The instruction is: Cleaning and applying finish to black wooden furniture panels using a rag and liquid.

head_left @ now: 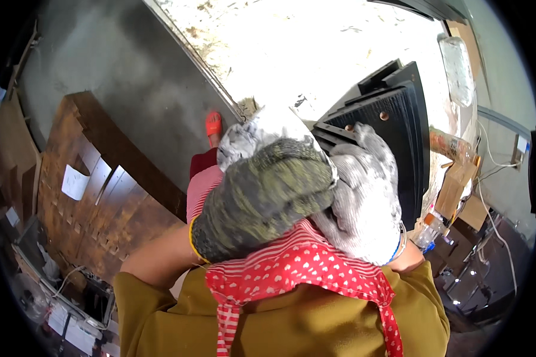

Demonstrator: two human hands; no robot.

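Observation:
My left hand (268, 187), in a dark green mottled knit glove, is closed over a white, black-smudged cloth (277, 128) that bulges out beyond its fingers. Right beside it, my right hand (366, 199) wears a dirty white knit glove. Its fingers are bent in toward the left hand and the cloth's edge; what lies under them is hidden. One glove fingertip points up against a pile of black panels (399, 119) with round holes. Both hands are in front of my chest, above a red apron (298, 256) with white hearts.
A brightly lit worktable (292, 47) extends ahead. On its right side lie a plastic-wrapped bundle (458, 71) and a clear bottle (449, 146). To the left stands a brown wooden table (95, 220) with a paper (75, 182). A red shoe (214, 123) shows on the grey floor.

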